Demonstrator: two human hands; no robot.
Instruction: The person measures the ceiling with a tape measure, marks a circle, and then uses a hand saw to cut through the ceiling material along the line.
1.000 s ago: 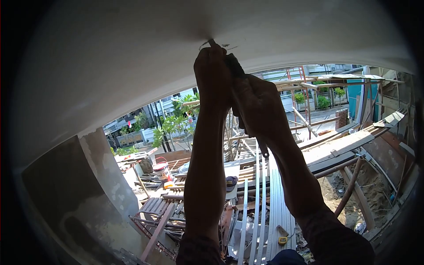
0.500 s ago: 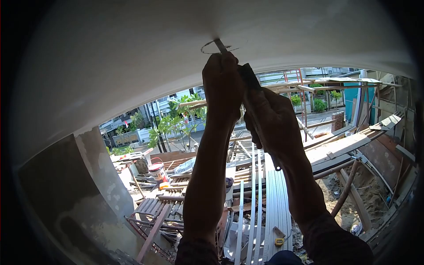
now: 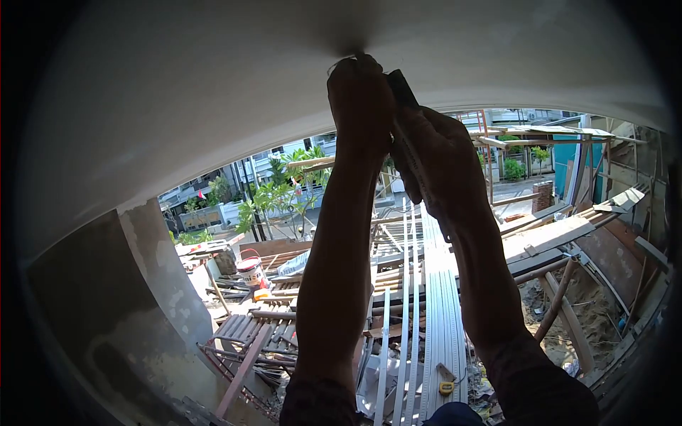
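Note:
Both my arms reach up to a pale ceiling (image 3: 213, 92). My left hand (image 3: 361, 103) is closed around a thin tool, whose short tip (image 3: 359, 54) shows just above the fingers, at the ceiling. Part of a dark drawn curve is visible beside it. Close by on the right, my right hand (image 3: 444, 153) grips a long, flat tool with a dark squared end (image 3: 402, 88). This tool slants up past my left hand. Shadow hides the finger details and whether the two tools touch.
Long metal strips (image 3: 440, 305) run below my arms, with a yellow tape measure (image 3: 446, 388) on them. Bamboo scaffolding and planks (image 3: 547, 238) stand at the right. A paint bucket (image 3: 250, 271) is at the left, beyond a grey pillar (image 3: 160, 263).
Both hands have moved up, closer to the ceiling. Less of the thin tool shows above my left hand, and the drawn circle is now mostly covered.

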